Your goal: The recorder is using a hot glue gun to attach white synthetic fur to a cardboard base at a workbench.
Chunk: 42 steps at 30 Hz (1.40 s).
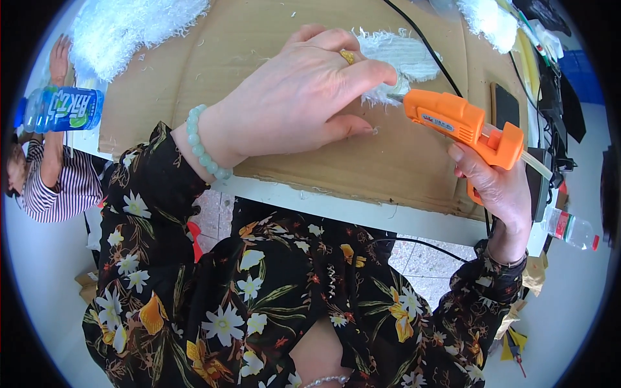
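Note:
My right hand (498,187) is wrapped round the handle of an orange hot glue gun (449,115). A pale glue stick (535,164) pokes out of the gun's back end. Its nozzle points left, at the edge of a white fluffy fabric piece (404,57) with a ribbed, frayed face. My left hand (317,90) hovers over the cardboard sheet (259,161) with thumb and index finger apart. The index fingertip is beside the fabric's near edge, close to the nozzle. A small white wisp clings to the thumb tip. The other left fingers partly hide the fabric.
White fluffy material (132,32) lies at the far left, more fluff (490,24) at the far right. A black cable (432,52) crosses the cardboard. A phone (506,105) lies right; bottles (68,108) stand out at both sides. Another person (58,174) is at the left.

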{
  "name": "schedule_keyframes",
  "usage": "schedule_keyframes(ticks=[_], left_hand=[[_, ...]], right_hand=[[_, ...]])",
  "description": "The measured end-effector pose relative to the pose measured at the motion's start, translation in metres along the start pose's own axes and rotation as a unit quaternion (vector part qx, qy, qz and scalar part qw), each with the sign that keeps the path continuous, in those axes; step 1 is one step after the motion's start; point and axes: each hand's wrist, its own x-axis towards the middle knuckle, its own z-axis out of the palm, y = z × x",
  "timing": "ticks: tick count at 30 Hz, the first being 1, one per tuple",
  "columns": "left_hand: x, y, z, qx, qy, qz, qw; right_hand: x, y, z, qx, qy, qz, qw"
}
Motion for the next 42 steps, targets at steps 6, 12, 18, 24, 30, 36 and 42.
schedule_keyframes(ticks=[6, 12, 18, 24, 30, 36, 42], left_hand=[[0.003, -0.015, -0.005, -0.17, 0.181, -0.047, 0.967], [-0.015, -0.031, -0.016, -0.281, 0.296, -0.2, 0.891], [-0.025, 0.03, -0.007, 0.084, 0.051, 0.133, 0.986], [-0.017, 0.048, 0.017, 0.062, -0.085, 0.094, 0.99], [-0.014, 0.037, 0.024, 0.101, -0.083, 0.117, 0.985], [-0.017, 0.028, 0.014, 0.18, -0.075, 0.101, 0.976], [-0.015, 0.024, 0.007, 0.232, -0.062, 0.059, 0.969]], right_hand=[[-0.001, -0.004, -0.004, 0.119, 0.014, -0.033, 0.992], [0.005, 0.002, -0.005, 0.168, 0.036, -0.085, 0.981], [0.037, 0.015, -0.004, 0.318, 0.044, -0.15, 0.935], [0.05, 0.018, 0.004, 0.373, 0.073, -0.155, 0.912], [0.044, 0.028, 0.011, 0.349, 0.097, -0.162, 0.918], [0.04, 0.027, 0.017, 0.35, 0.09, -0.17, 0.917], [0.04, 0.027, 0.016, 0.343, 0.078, -0.168, 0.921]])
